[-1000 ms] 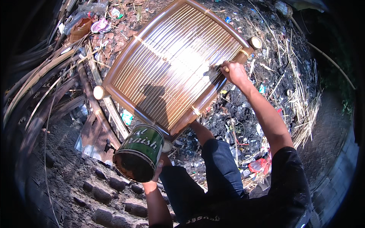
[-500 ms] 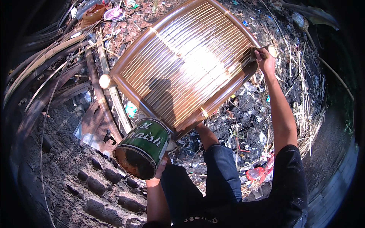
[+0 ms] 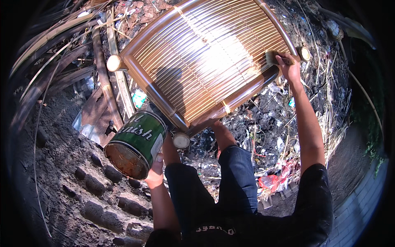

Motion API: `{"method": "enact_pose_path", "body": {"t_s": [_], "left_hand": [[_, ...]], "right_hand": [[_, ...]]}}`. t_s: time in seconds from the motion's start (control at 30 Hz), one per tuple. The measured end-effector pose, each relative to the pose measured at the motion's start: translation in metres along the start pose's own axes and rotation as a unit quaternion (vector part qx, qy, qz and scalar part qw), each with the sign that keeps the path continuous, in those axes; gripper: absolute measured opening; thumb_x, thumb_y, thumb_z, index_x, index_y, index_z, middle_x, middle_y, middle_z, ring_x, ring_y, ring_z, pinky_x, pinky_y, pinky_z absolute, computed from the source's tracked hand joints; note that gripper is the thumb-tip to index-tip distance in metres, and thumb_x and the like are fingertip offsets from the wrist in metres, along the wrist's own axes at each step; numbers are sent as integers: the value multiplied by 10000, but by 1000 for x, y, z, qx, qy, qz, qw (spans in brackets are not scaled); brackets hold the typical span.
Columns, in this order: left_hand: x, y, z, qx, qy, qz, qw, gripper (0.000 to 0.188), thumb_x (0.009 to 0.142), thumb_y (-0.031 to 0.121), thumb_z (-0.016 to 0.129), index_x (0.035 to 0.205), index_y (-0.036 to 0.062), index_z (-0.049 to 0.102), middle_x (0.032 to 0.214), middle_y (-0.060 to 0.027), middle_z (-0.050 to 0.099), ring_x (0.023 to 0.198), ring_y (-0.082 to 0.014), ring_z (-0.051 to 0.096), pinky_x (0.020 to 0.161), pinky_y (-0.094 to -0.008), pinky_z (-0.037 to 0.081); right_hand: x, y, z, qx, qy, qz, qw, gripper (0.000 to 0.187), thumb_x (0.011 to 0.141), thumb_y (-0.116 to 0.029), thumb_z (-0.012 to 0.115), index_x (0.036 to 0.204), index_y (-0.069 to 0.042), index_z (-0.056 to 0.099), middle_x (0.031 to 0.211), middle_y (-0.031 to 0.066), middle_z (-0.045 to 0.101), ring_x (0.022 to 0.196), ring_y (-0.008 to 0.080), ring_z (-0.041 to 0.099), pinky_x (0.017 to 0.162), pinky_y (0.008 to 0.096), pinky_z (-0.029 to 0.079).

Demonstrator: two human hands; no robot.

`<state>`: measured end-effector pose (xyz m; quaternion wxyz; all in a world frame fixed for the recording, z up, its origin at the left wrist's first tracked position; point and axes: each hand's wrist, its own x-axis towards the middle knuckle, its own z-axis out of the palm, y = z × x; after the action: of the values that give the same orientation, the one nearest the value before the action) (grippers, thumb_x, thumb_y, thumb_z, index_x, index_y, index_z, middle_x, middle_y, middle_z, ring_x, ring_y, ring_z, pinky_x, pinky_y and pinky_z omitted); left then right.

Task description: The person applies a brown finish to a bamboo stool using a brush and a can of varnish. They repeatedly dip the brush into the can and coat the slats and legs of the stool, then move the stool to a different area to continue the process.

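Observation:
In front of me a glossy bamboo piece of furniture (image 3: 164, 53) stands tilted, its slatted panel framed by thick poles. My right hand (image 3: 290, 73) is closed round the handle of a flat paintbrush (image 3: 271, 58), whose bristles meet the slats near the right corner. Lower left, my left hand (image 3: 155, 172) grips a green tin can (image 3: 140, 133) by its side. The can is tipped, its rusty base toward me and its opening hidden, just beside the furniture's near corner. A round pole end (image 3: 181, 140) shows at that corner.
Bamboo poles (image 3: 103, 78) and cut lengths lie at the left, above rough lumpy ground (image 3: 94, 185). Burnt litter and dry straw (image 3: 325, 123) cover the ground to the right, with a red plastic scrap (image 3: 268, 181). My legs (image 3: 238, 177) are below the furniture.
The can has shifted left and up, apart from the near corner, exposing the pole end. The brush has moved from the frame by the right corner onto the slats, its bristles now plainer.

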<state>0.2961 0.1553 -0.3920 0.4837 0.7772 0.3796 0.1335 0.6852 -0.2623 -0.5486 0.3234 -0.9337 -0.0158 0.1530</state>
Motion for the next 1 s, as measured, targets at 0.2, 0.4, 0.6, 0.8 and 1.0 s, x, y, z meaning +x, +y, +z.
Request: {"method": "enact_pose_path", "body": {"t_s": [0.2, 0.4, 0.6, 0.8, 1.0], "left_hand": [[2, -8, -15, -38, 32, 3, 999, 752, 803, 151, 798, 1401, -90, 412, 1384, -220, 516, 1218, -336, 553, 1040, -453, 457], [3, -14, -34, -57, 38, 8, 998, 797, 788, 136, 812, 1423, -84, 383, 1399, -222, 500, 1237, -341, 537, 1040, -453, 457], [7, -21, -42, -98, 56, 4, 994, 821, 752, 129, 857, 1418, -40, 407, 1380, -183, 525, 1212, -315, 555, 1017, -439, 475], [9, -22, -53, -128, 45, -24, 990, 804, 732, 81, 862, 1402, -28, 431, 1353, -152, 541, 1222, -284, 545, 1031, -426, 463], [-7, -38, -54, -57, 11, -55, 997, 766, 740, 117, 858, 1391, 4, 471, 1355, -126, 551, 1248, -270, 531, 1057, -422, 436]], "right_hand": [[-91, -88, 28, -160, -64, -11, 985, 209, 910, -140, 682, 1100, -69, 731, 991, 215, 725, 885, 361, 722, 769, 413, 577], [-258, -182, 157, 129, -328, 71, 933, 240, 863, -201, 783, 1016, -28, 718, 929, 152, 727, 904, 240, 704, 795, 368, 543], [-219, -176, 154, 80, -200, 73, 974, 216, 881, -218, 758, 988, -30, 744, 880, 127, 744, 779, 211, 721, 707, 325, 556], [-238, -170, 208, 228, -213, 43, 949, 199, 836, -191, 813, 924, -44, 712, 863, 101, 741, 801, 166, 706, 749, 320, 549], [-223, -197, 171, 143, -368, 0, 919, 189, 865, -187, 782, 954, -35, 716, 941, 84, 756, 888, 180, 719, 783, 334, 566]]}}
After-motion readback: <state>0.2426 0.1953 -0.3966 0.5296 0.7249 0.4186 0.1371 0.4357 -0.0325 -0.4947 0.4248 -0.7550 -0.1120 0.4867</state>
